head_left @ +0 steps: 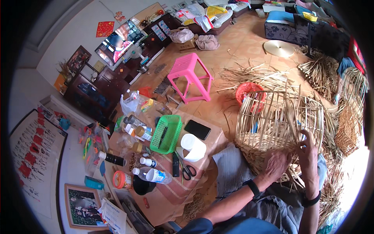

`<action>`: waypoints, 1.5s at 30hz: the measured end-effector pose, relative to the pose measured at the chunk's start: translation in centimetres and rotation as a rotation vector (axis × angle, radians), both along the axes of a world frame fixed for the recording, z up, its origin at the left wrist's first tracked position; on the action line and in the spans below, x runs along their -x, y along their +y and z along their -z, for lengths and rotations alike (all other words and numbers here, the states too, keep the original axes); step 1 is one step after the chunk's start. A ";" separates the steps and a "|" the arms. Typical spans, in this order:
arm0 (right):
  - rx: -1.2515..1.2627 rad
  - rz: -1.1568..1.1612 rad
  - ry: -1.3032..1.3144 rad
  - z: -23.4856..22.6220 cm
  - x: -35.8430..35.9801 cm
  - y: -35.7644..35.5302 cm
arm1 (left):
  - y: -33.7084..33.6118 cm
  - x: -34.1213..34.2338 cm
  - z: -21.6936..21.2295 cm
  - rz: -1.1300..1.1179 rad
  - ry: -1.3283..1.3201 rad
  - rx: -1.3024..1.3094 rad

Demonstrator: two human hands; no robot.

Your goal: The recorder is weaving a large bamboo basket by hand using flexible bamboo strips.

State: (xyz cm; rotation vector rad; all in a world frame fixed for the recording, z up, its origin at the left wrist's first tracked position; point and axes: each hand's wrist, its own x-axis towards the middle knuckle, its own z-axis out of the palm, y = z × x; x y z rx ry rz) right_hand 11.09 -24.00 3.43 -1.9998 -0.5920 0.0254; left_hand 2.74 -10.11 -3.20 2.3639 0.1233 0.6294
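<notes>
Probably steadying basket (259,141), your left hand (276,163) touches it; right hand (307,151) curls by strip (293,119); can't tell either grip.

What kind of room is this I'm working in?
Most likely a home living room: there's a television by the wall and a sofa strewn with cloth. The loose strips on the floor near the ribbed basket suggest weaving here too.
</notes>
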 end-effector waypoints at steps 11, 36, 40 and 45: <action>-0.606 -0.076 0.652 2.9 2.1 -4.1 | 0.5 -0.2 -1.0 -0.028 -0.082 -0.101; -0.405 0.103 1.005 5.6 4.5 -7.5 | 1.5 0.0 -1.4 0.011 -0.070 -0.156; -0.823 0.265 0.926 8.9 4.5 -8.2 | 1.6 0.1 -1.6 0.042 -0.059 -0.136; -0.393 0.130 0.443 8.5 2.4 -6.9 | 1.3 0.2 -2.3 0.027 -0.077 -0.138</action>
